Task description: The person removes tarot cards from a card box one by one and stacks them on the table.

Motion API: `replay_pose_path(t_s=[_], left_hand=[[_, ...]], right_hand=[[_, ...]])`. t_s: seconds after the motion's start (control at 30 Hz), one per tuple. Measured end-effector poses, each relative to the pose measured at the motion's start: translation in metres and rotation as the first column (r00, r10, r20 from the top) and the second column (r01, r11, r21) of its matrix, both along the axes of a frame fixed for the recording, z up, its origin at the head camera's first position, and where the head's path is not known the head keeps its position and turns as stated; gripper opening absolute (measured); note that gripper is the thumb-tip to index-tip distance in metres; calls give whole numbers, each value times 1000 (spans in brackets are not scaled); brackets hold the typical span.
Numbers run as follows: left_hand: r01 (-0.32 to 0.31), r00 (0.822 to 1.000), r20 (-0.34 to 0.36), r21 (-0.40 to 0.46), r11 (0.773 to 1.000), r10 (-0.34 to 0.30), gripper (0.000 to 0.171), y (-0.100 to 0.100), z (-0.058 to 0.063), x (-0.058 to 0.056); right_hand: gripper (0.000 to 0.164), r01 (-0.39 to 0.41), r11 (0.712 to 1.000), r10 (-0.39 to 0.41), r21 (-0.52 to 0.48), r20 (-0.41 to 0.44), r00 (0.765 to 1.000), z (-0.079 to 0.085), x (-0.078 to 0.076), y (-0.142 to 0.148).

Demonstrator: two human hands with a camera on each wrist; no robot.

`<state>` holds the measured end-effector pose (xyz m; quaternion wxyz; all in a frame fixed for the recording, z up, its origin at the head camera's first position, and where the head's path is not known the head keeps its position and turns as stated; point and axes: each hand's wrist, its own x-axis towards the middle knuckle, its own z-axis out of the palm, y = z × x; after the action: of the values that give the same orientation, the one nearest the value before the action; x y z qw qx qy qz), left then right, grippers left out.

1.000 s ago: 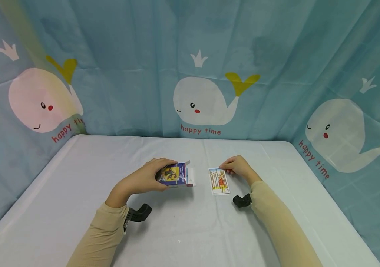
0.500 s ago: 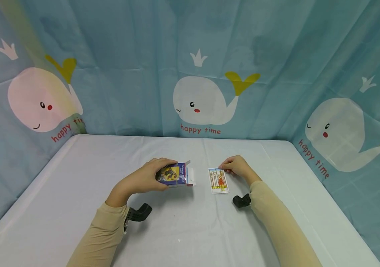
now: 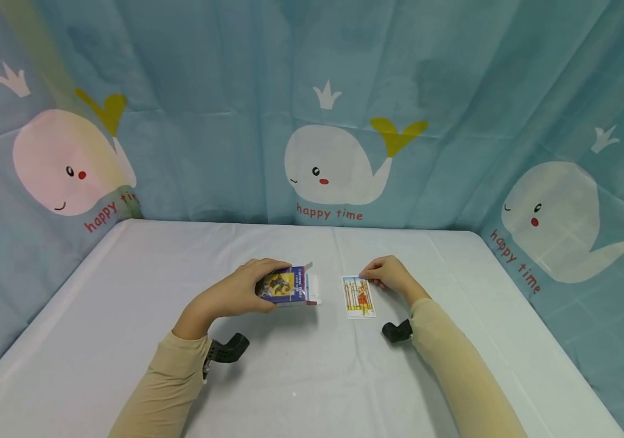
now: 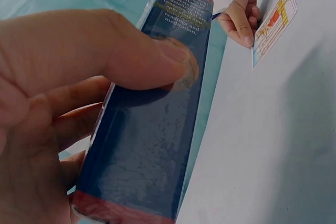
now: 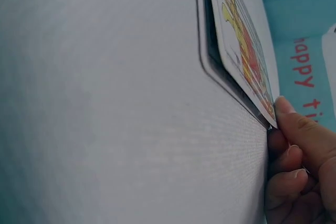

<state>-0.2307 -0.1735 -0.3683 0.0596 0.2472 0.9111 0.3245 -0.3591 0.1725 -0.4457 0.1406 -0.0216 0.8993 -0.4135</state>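
My left hand grips a blue tarot card box with a yellow picture on its front, held over the table with a shadow below it. The box's right end has its flaps open. In the left wrist view the thumb presses the box's narrow blue side, which bears small print. To the right, my right hand pinches the top right corner of a tarot card, its picture facing up. The right wrist view shows that card lifted a little, with a second pale card edge below it.
A white cloth covers the table. Behind it and at both sides hangs a blue curtain printed with whales. Black wrist mounts stick out from the sleeves over the table.
The tarot card at my right hand has shifted very slightly left, and its lower edges now look more even. The left hand and the box stay in place.
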Motion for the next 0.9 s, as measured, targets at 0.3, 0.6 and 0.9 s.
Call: replay_pose_path(t_s=[0.3, 0.6, 0.9], left_hand=[[0, 1000, -2, -4, 1000, 0, 76, 1, 1, 1], [4, 1000, 5, 8, 1000, -4, 76, 0, 0, 0], [4, 1000, 3, 3, 1000, -4, 75, 0, 0, 1]], right_hand=[[15, -12, 1000, 12, -3, -4, 1000, 0, 0, -1], [15, -10, 1000, 10, -3, 13, 1000, 0, -2, -2], [22, 3, 1000, -3, -29, 11, 1000, 3, 3, -2]])
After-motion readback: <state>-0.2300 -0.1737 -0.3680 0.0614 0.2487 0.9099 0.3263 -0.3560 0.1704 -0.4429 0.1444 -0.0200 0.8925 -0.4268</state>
